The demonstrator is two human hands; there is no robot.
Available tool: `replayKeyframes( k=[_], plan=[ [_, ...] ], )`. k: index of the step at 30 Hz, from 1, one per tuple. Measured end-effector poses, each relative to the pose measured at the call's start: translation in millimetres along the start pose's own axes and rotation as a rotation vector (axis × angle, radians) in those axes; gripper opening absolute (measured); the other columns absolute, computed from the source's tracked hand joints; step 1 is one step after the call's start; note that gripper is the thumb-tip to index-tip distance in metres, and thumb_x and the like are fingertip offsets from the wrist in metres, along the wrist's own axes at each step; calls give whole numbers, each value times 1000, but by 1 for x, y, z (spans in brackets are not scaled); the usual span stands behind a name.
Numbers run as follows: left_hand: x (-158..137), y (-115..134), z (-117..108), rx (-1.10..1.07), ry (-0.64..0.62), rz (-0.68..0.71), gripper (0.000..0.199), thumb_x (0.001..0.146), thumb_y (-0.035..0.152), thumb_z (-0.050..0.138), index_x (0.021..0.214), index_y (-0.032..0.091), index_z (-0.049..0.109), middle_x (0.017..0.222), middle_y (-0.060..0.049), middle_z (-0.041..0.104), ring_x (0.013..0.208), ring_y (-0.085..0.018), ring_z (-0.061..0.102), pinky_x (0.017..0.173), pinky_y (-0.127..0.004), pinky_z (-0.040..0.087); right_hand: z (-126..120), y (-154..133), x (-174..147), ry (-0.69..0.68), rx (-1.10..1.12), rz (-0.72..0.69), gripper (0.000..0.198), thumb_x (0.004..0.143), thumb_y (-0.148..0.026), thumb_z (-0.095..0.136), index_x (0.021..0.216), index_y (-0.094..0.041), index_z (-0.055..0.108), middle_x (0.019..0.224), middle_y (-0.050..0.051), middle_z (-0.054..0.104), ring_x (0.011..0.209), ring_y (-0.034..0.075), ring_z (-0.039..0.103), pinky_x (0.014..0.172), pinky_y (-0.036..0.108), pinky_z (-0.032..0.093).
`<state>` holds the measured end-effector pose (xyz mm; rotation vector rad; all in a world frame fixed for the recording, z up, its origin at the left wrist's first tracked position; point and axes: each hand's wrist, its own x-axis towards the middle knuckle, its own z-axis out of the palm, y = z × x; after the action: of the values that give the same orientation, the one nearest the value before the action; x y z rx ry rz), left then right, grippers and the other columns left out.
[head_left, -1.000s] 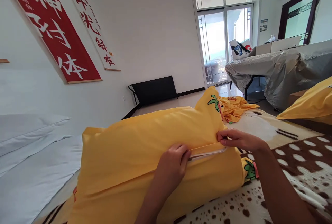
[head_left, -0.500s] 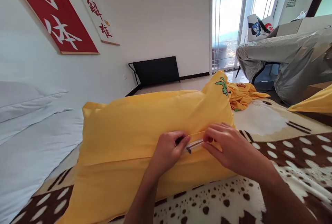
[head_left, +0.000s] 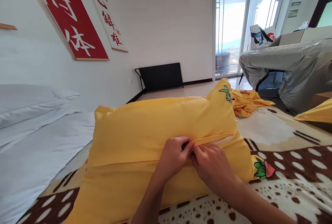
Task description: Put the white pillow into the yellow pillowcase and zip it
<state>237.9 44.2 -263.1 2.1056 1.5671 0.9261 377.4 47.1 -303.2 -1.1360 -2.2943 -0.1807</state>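
A stuffed yellow pillowcase lies in front of me with a long zipped opening across it. At the middle of this opening, my left hand pinches the edge of the fabric flap. My right hand is closed against the zipper just beside the left fingertips; the fingers hide the zipper pull. To the right of my hands the opening gapes, with a strip of white filling showing under the raised flap. A printed green and pink motif shows at the pillowcase's right end.
White pillows are stacked on the left. The patterned brown and cream blanket lies underneath. Crumpled yellow cloth sits beyond the right end. A plastic-covered table with boxes stands at the back right, and a black folded panel leans by the wall.
My right hand has moved left from the opening's edge to the zipper beside my left hand, covering the pull. The left hand keeps its pinch. The view has tilted up slightly and shifted left.
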Motion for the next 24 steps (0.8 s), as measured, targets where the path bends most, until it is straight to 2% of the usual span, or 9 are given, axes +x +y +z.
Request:
replayKeyframes(
  k=[2,4,8,11,14,17,21,24],
  plan=[
    [1,-1,4,39,13,4,28,87,29,46,65,16,57,61,1,56,58,-11,46,56,-24,32,1,0,2,-17,16,23,16,87,-14,48,78,-17,61,74,5,67,68,18,60,61,29,28],
    [1,-2,12,135,86,22,27,89,25,43,65,17,54,65,0,56,61,-13,47,58,-25,32,-1,2,4,-64,48,49,13,85,-13,48,83,-16,61,77,5,68,69,18,61,60,29,27],
    [0,-7,33,408,381,156,21,87,11,41,70,17,53,77,-3,55,74,-17,47,68,-29,36,-4,7,8,-118,143,84,14,84,-11,46,86,-17,59,81,4,69,71,16,62,58,28,25],
    [1,-15,45,494,522,255,19,86,7,43,74,17,53,77,-3,55,75,-18,45,70,-30,37,-2,9,9,-91,201,83,16,82,-9,44,84,-18,58,81,3,68,72,15,62,59,27,26],
    [2,-23,48,476,546,292,23,89,8,39,71,17,50,72,-3,54,70,-17,45,65,-29,37,0,6,9,-60,208,51,18,83,-8,42,83,-18,57,80,2,68,71,15,61,59,26,26],
    [4,-26,45,451,525,280,27,91,11,35,68,18,46,69,-2,53,69,-16,46,62,-28,37,-5,12,10,-46,124,62,20,85,-10,40,76,-19,57,73,3,67,66,15,60,58,27,24],
    [5,-23,42,431,484,265,26,92,13,34,69,18,45,71,-2,53,71,-16,48,63,-28,37,-21,50,2,-73,44,166,25,87,-15,38,70,-19,56,71,4,66,65,16,59,58,27,25],
    [5,-19,44,468,460,270,25,92,15,34,69,18,44,71,-2,54,70,-17,48,63,-28,36,-28,83,-10,-112,192,248,24,87,-24,40,70,-20,57,66,1,63,62,16,55,58,25,29]
  ],
)
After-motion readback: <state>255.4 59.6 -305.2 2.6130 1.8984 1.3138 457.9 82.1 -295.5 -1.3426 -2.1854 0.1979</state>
